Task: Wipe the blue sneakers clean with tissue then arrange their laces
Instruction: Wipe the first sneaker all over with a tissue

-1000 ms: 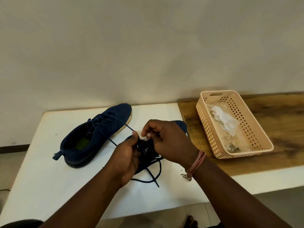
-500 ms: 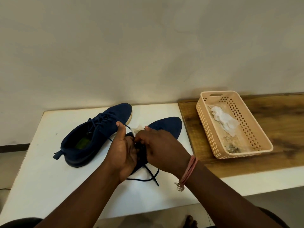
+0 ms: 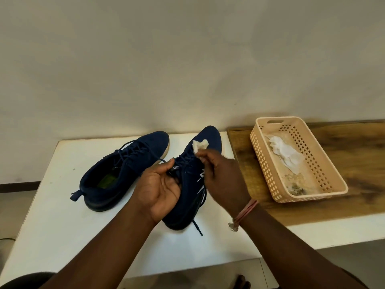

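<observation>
Resting on table (image 3: pixel 52 205), near sneaker (image 3: pixel 187 184): left hand (image 3: pixel 160 184) grips its collar; right hand (image 3: pixel 220 174) pinches tissue (image 3: pixel 200 145) at the laces (soft upper, likely light; tissue tears easily).

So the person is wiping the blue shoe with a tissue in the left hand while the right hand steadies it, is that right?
Not quite: the head view shows the tissue pinched in the right hand, and the left hand steadies the shoe. The rest holds.

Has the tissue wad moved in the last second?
Yes. The tissue wad, pinched by the right hand, has moved away from the person toward the held sneaker's toe, nearer the basket.
</observation>
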